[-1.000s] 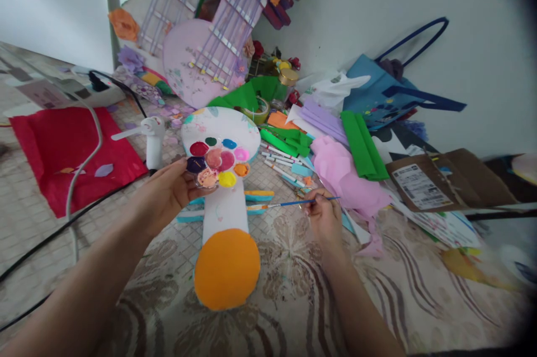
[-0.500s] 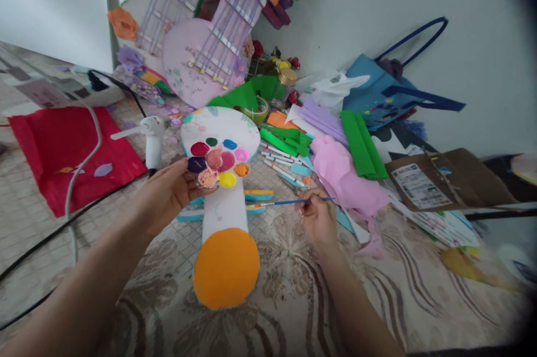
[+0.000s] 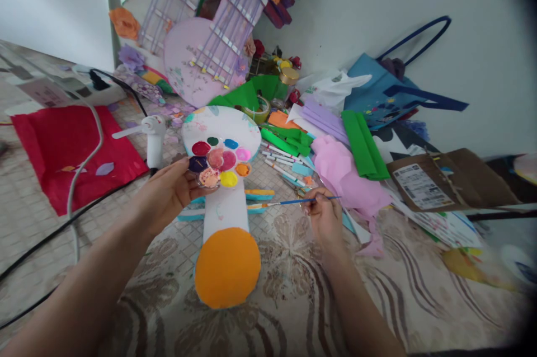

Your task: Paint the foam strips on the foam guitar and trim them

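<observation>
My left hand (image 3: pixel 170 192) pinches the left edge of a paint palette (image 3: pixel 229 160) with several round wells of colour. The palette is held above a white guitar-like cutout (image 3: pixel 226 208), covering part of its round far end. An orange disc (image 3: pixel 227 268) forms the near end of that cutout. In my right hand (image 3: pixel 324 214) is a thin blue paintbrush (image 3: pixel 289 201), held nearly level, its bristle end pointing left. The bristles are beside the cutout's neck, over orange and blue strips (image 3: pixel 260 195) that stick out there; whether they touch I cannot tell.
Behind stand pink guitar-like shapes (image 3: pixel 197 60). Markers (image 3: pixel 283 169), green paper (image 3: pixel 363 144) and pink paper (image 3: pixel 348 178) lie to the right, near a blue bag (image 3: pixel 369 94) and a cardboard piece (image 3: pixel 453 178). On the left are a glue gun (image 3: pixel 155 139), red paper (image 3: pixel 79 150) and cables.
My right hand has shifted slightly to the right with the paintbrush. The left hand and the palette have stayed nearly in place.
</observation>
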Demonstrator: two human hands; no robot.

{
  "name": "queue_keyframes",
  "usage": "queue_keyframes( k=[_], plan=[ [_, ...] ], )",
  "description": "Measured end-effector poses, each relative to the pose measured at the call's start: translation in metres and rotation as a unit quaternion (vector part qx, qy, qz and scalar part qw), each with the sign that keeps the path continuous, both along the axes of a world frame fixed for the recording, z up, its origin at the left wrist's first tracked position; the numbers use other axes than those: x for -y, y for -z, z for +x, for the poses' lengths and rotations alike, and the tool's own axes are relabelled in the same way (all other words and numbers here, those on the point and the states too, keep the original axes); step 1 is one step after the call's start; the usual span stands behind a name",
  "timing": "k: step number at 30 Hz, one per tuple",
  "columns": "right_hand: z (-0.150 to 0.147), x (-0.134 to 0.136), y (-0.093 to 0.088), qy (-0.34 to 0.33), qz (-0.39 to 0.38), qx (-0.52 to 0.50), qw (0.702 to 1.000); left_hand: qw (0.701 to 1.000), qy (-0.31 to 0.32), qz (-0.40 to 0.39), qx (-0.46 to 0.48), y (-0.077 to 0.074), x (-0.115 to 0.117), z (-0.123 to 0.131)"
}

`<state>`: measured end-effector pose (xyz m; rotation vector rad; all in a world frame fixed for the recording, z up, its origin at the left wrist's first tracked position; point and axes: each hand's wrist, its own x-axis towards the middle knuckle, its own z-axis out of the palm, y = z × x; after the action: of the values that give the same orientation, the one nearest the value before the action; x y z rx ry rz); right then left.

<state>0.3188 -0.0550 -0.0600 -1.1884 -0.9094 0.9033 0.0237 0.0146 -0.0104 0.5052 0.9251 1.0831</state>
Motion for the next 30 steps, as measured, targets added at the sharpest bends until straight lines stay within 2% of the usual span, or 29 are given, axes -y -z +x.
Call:
queue_keyframes(
  k=[10, 20, 24, 30],
  plan=[
    [0.001, 0.0, -0.005, -0.002, 0.04, -0.033, 0.999, 1.0, -0.008, -0.007, 0.005, -0.002, 0.0, 0.001],
    [-0.015, 0.0, -0.001, -0.043, 0.032, 0.004, 0.999, 1.0, -0.004, 0.011, 0.007, 0.002, 0.0, 0.0],
    [-0.006, 0.002, 0.0, -0.025, 0.023, 0.02, 0.999, 1.0, 0.0, 0.012, -0.002, 0.002, 0.0, -0.002],
    [0.003, 0.004, -0.009, 0.006, 0.045, 0.02, 0.999, 1.0, 0.001, 0.015, 0.003, 0.0, 0.001, -0.002]
  ],
)
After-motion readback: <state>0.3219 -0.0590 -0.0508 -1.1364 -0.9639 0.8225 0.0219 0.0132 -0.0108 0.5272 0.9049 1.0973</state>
